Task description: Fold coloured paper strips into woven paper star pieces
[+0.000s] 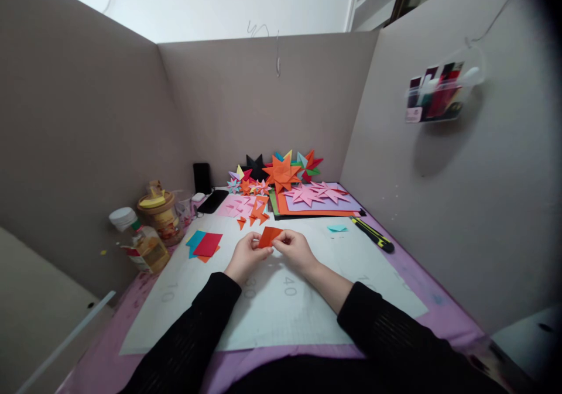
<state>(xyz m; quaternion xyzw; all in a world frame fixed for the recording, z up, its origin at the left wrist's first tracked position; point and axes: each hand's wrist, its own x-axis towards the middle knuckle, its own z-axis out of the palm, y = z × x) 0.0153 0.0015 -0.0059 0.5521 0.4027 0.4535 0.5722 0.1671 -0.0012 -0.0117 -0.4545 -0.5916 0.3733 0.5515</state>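
Observation:
Between my two hands is a small piece of orange paper [268, 236], raised a little above the white sheet [302, 324]. My left hand [250, 256] pinches its left edge, and my right hand [295, 250] grips it on the right between thumb and fingers. Left of my hands lie loose paper squares, a red square [208, 245] on top of a blue square [193, 243] and an orange one. Just beyond my hands sit several small folded orange pieces [258, 215]. A folded light-blue piece [338, 229] rests to the right.
Folded paper stars [283, 173] stand at the back, with pink stars [305, 195] on stacked coloured paper. A utility knife [373, 235] lies right. At left are a bottle [147, 247], a yellow-lidded cup [160, 215] and a phone [213, 201]. Grey panels [272, 95] enclose the table.

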